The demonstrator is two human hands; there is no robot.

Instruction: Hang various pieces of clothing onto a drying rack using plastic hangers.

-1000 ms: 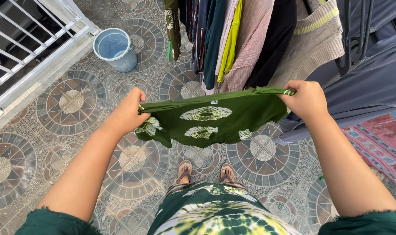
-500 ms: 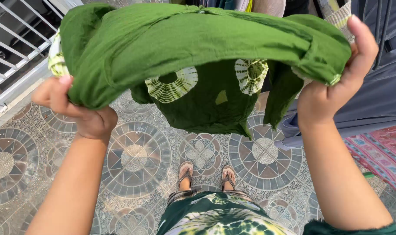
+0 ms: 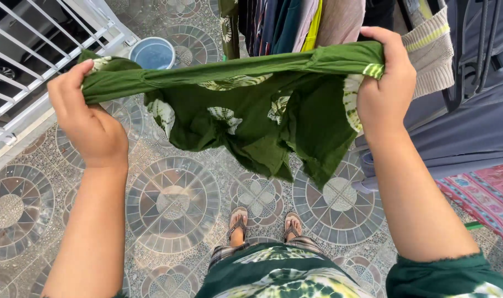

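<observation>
Sandalled feet [image 3: 265, 223] stand low in the frame on patterned floor tiles [image 3: 171, 201]. Above them the left hand [image 3: 88, 118] and right hand [image 3: 384, 88], fingers closed, pinch a green shirt [image 3: 251, 110], stretched left to right across mid-frame, its body hanging downward. Beyond, a blue bucket [image 3: 152, 53] upper left and hanging clothes [image 3: 295, 22] along the top.

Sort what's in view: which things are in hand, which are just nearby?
In hand:
- green tie-dye cotton garment, stretched between left hand and right hand, each with a closed grip

Nearby:
- round blue plastic bucket
- hanging clothes
- white metal railing
- patterned red cloth
</observation>
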